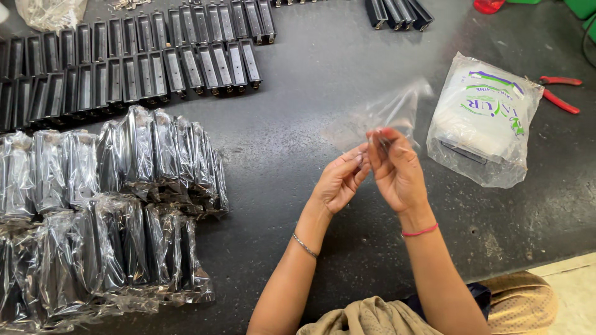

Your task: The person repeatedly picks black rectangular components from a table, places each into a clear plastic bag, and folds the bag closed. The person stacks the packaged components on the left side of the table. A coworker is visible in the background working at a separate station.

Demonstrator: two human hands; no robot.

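Covering nearly the whole view, the dark grey worktable [298, 155] carries everything else. Across its upper left lie rows of bare black rectangular metal parts [130, 62], packed side by side, and below them, at the left edge, sits a heap of the same kind of parts already wrapped in clear plastic sleeves [112, 211], overlapping one another in two rough rows. At the upper right rests a bulging clear packet of plastic bags [484, 118] with green and purple print, and just beyond it red-handled pliers [562, 93] lie flat on the table. Both forearms rise from the bottom edge and meet above the table's middle, wrists bent so the palms face each other. The left hand [340, 180], with a thin metal bangle at its wrist, has its fingers curled together and its fingertips pinching the lower edge of a thin clear plastic bag [388, 115]. The right hand [397, 170], with a red thread around its wrist, stands more upright, thumb and forefinger clamped on the same edge just beside the left fingertips. That bag stands up and away from the hands, limp and see-through, held clear of the table between the hands and the packet.
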